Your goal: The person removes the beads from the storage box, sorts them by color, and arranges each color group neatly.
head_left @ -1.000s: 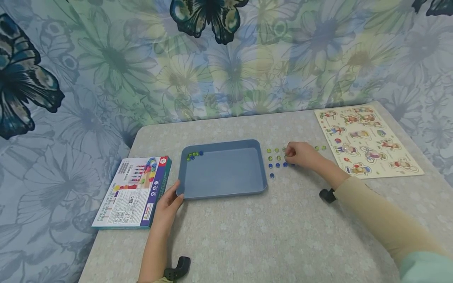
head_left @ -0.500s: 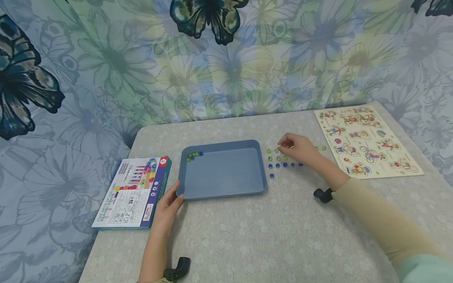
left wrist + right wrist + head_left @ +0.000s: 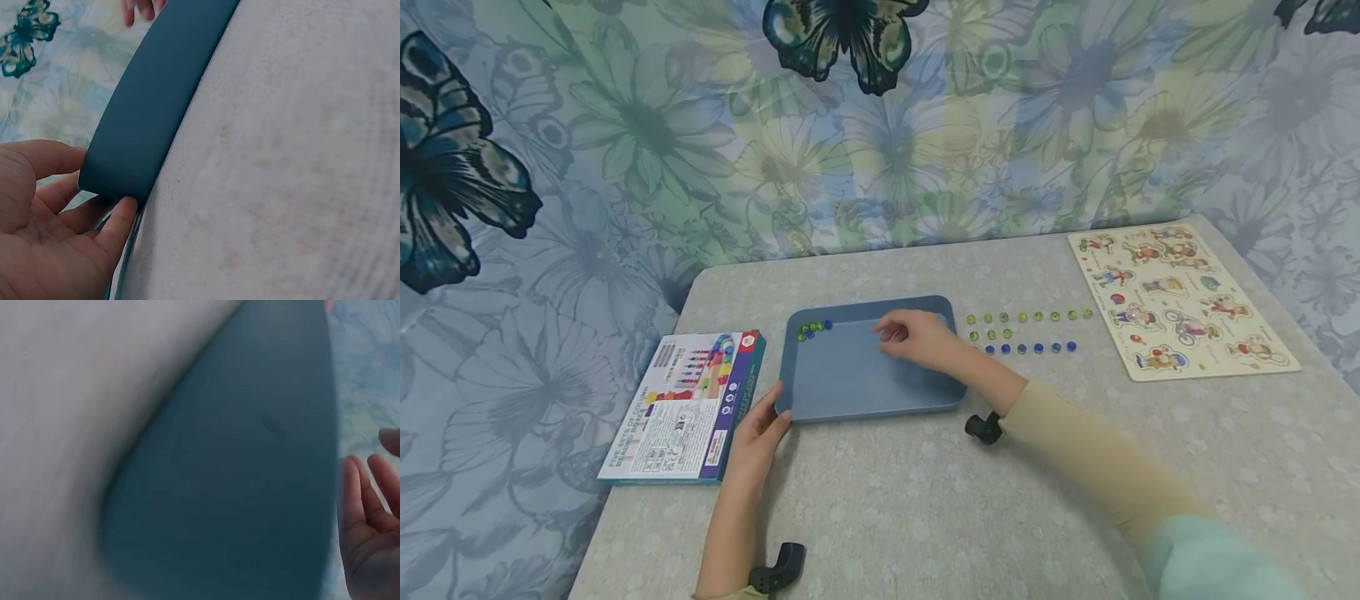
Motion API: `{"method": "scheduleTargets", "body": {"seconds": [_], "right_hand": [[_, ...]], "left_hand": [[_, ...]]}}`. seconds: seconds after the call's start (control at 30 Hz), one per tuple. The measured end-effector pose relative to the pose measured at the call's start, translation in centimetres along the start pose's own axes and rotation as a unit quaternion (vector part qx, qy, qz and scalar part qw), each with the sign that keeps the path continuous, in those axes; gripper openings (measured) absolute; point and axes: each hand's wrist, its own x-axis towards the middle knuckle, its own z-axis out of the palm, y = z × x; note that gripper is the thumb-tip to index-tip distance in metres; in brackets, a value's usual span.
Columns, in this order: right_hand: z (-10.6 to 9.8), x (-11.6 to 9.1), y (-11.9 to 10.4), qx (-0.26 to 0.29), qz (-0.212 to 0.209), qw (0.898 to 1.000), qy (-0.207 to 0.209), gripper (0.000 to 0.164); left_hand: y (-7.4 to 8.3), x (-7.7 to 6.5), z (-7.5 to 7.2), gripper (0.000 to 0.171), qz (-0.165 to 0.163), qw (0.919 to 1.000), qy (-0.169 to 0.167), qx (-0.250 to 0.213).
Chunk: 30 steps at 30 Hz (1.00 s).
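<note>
My left hand (image 3: 756, 437) grips the near left corner of a shallow blue-grey tray (image 3: 865, 392), its thumb on the near side and its fingers on the left side. In the left wrist view the thumb and fingers pinch the tray's outer wall (image 3: 144, 106). Over the right part of the tray hovers my right hand (image 3: 921, 340), fingers relaxed and nothing visible in them. A small cluster of green and blue glass beads (image 3: 811, 329) lies in the tray's far left corner. Right of the tray, green glass beads (image 3: 1022, 317) and blue glass beads (image 3: 1038, 348) stand in rows on the table.
Left of the tray lies a printed box (image 3: 677, 408), close to my left hand. A picture board (image 3: 1187, 304) with cartoon figures lies at the far right of the table (image 3: 895, 500). Behind stands a wall (image 3: 895, 150) with a flower and butterfly pattern.
My right hand has moved left from the bead rows to above the tray, uncovering most of the rows; its wrist hides the nearest blue bead. My left hand stays on the tray corner.
</note>
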Motion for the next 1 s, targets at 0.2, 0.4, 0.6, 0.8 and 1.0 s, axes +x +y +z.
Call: {"method": "scheduleTargets", "body": {"seconds": [0.2,0.4,0.6,0.8,1.0], "right_hand": [[3.3,3.7,-0.6,-0.013,0.049,0.999,-0.007,0.036],[5.8,6.5,-0.4,-0.077,0.068,0.995,-0.013,0.041],[7.6,8.0,-0.9,-0.141,0.055,0.988,-0.007,0.041],[8.5,8.9,-1.2,-0.176,0.058,0.983,-0.003,0.041],[9.0,9.3,-1.1,-0.201,0.062,0.977,0.006,0.039]], "left_hand": [[0.2,0.0,-0.1,0.051,-0.001,1.0,0.002,0.006],[0.3,0.0,-0.1,0.051,0.0,1.0,0.001,0.002],[0.1,-0.1,-0.1,0.05,0.007,1.0,-0.004,-0.001],[0.2,-0.1,-0.1,0.05,0.012,0.9999,-0.006,0.0],[0.1,-0.2,-0.1,0.05,0.013,0.9999,-0.008,-0.007]]}}
